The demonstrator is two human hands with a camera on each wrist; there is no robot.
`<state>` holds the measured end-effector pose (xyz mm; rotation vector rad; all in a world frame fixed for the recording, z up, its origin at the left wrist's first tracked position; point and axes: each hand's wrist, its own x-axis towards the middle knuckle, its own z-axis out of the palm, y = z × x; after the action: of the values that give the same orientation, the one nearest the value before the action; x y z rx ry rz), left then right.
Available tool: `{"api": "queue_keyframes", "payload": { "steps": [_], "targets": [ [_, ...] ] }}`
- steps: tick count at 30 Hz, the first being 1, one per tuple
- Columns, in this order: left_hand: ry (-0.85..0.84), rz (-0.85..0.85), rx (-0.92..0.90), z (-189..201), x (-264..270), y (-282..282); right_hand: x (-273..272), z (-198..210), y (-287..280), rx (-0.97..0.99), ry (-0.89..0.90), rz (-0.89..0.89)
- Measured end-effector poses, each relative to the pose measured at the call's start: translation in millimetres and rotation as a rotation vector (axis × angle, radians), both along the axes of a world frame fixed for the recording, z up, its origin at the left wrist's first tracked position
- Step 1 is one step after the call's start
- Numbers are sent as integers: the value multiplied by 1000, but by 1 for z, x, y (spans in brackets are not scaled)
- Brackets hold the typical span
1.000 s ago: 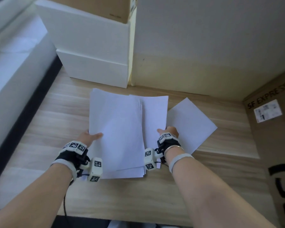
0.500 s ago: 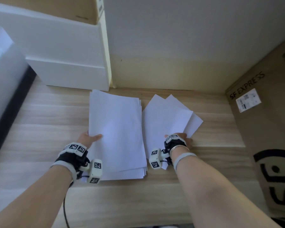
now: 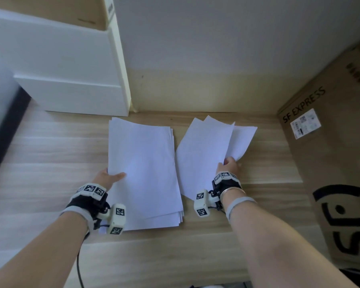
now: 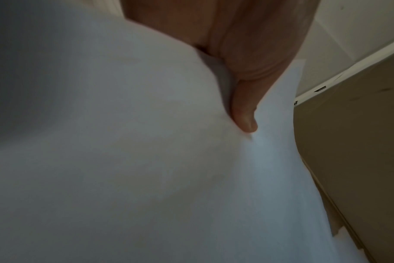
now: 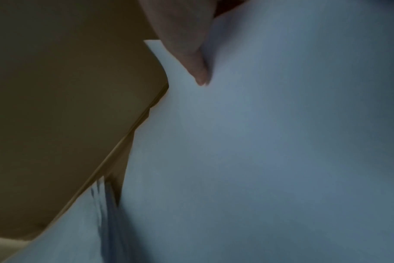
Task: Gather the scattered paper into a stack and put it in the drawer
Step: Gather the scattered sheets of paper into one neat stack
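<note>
A thick stack of white paper [image 3: 142,171] lies on the wooden desk [image 3: 50,154], its left edge lifted. My left hand [image 3: 110,177] grips that edge, thumb on top, fingers hidden beneath; in the left wrist view the thumb [image 4: 244,113] presses into the sheet [image 4: 124,160]. To the right, a smaller fan of loose sheets [image 3: 206,154] is lifted at its near right corner, pinched by my right hand [image 3: 229,165]. In the right wrist view my right thumb [image 5: 196,67] lies on these sheets [image 5: 259,142]. No drawer front is plainly identifiable.
A white cabinet unit [image 3: 67,80] stands at the back left with a cardboard box [image 3: 75,11] on top. A large SF Express carton [image 3: 330,163] blocks the right side. The wall [image 3: 216,48] closes the back.
The right hand has pulled the loose right-hand sheets apart from the main stack and gathered them into one fan, lifting it. The left hand keeps its hold. The head view has shifted right.
</note>
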<state>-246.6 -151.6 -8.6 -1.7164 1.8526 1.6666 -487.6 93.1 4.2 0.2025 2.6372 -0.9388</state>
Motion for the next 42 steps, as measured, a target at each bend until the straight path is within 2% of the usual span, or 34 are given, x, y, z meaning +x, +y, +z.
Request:
{"api": "queue_keyframes", "payload": {
  "steps": [4,8,13,18,22,25,30,34,38,42],
  "targets": [
    [-18,-5,17,0,-3,2,-16,15,16,-143,109,19],
    [-59,-20,1,2,-9,5,-25,42,22,-459,112,-58],
    [-87,-44,-20,6,-15,8,-40,66,20,-491,129,-69],
    [-103,-93,-26,12,-19,11,-40,72,5,-524,56,-11],
    [-83,-81,-8,12,-21,14,-30,64,-7,-447,-9,165],
    [-86,-89,20,14,-23,16,-12,45,-16,-306,-104,313],
    [-69,-114,43,17,-26,22,22,14,-29,21,-181,319],
    [-64,-172,43,22,-32,29,41,1,-49,44,-182,323],
    [-90,-226,42,25,-38,34,53,-4,-65,142,-211,451],
    [-114,-223,23,25,-38,35,54,-7,-59,96,-253,451]
  ]
}}
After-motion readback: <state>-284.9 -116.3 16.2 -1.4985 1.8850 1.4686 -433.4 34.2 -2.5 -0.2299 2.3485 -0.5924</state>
